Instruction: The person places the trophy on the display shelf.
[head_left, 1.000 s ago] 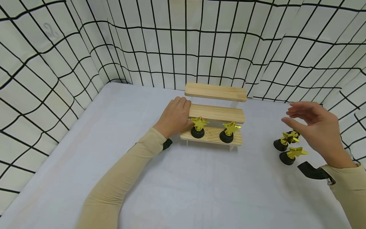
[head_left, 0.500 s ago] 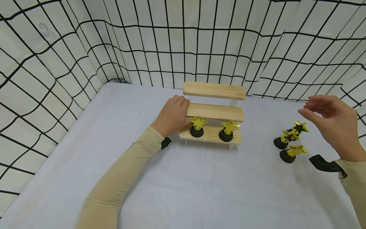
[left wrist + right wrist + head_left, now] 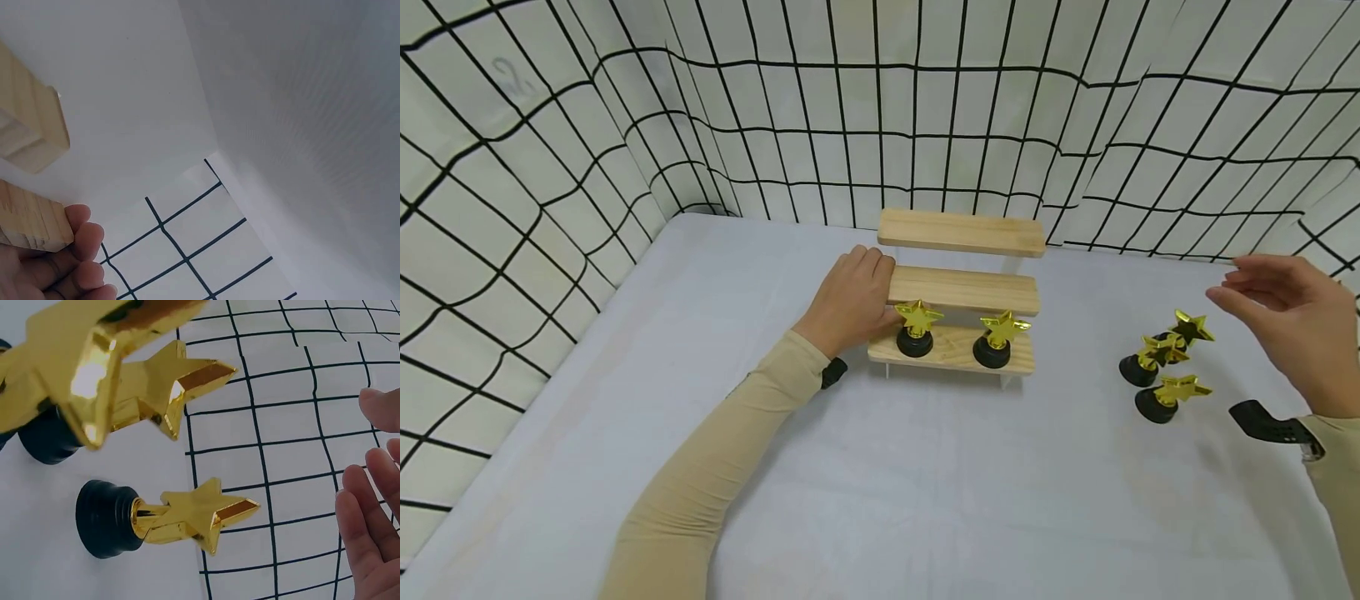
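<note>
A three-tier wooden display stand [image 3: 966, 289] is in the middle of the head view. My left hand [image 3: 850, 304] grips the left end of its middle plank, and in the left wrist view the fingertips [image 3: 89, 240] curl round that plank's end [image 3: 37, 215]. Two gold star trophies with black bases, one left [image 3: 916, 329] and one right [image 3: 1000, 340], stand upright on the bottom plank. My right hand [image 3: 1300, 329] hovers with nothing in it, to the right of three similar trophies [image 3: 1156, 404]. In the right wrist view its relaxed fingers [image 3: 359, 519] are apart from the nearby trophy [image 3: 106, 519].
White cloth [image 3: 850, 500] covers the table. Black-lined white walls [image 3: 820, 108] enclose it at the back and both sides. The stand is close to the back wall. Black wrist-worn devices show on the left wrist [image 3: 833, 373] and the right wrist [image 3: 1270, 423].
My right hand has drawn away to the right from the loose trophies, uncovering the farthest one. The left hand keeps its grip on the stand. The head view has shifted slightly.
</note>
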`<action>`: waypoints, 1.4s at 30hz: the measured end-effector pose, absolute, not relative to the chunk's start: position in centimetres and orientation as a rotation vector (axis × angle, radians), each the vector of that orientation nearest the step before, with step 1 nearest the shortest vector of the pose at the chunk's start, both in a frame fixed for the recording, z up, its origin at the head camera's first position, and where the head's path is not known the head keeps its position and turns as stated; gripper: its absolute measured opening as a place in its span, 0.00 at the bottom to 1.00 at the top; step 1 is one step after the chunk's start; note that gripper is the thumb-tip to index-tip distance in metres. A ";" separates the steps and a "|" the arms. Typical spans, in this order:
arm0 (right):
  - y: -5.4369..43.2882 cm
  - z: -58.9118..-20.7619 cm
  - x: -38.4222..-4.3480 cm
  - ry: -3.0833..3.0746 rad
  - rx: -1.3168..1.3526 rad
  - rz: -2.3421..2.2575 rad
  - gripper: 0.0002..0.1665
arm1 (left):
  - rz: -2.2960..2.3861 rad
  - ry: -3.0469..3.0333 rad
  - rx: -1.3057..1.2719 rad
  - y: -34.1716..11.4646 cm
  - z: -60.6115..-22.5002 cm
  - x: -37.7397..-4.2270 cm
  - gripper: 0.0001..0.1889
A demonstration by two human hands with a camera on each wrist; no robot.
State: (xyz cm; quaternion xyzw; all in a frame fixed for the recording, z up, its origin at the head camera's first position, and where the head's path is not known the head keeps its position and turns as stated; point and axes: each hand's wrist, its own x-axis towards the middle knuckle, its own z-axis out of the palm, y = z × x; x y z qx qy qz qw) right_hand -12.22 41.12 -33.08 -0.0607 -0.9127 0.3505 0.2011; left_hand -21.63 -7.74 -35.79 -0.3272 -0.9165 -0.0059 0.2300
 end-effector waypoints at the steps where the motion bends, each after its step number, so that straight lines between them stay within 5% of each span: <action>1: 41.3 -33.2 -12.2 -2.566 -0.194 0.972 0.28 | -0.015 -2.516 -0.904 -7.8 -35.8 -21.6 0.28; 16: 43.9 -36.9 -11.4 -2.544 -0.288 1.152 0.28 | -0.035 -2.498 -0.921 -7.8 -35.6 -21.9 0.23; 42: 43.5 -41.1 -11.2 -2.709 -0.318 1.121 0.31 | -0.053 -2.523 -0.900 -7.7 -35.9 -21.6 0.30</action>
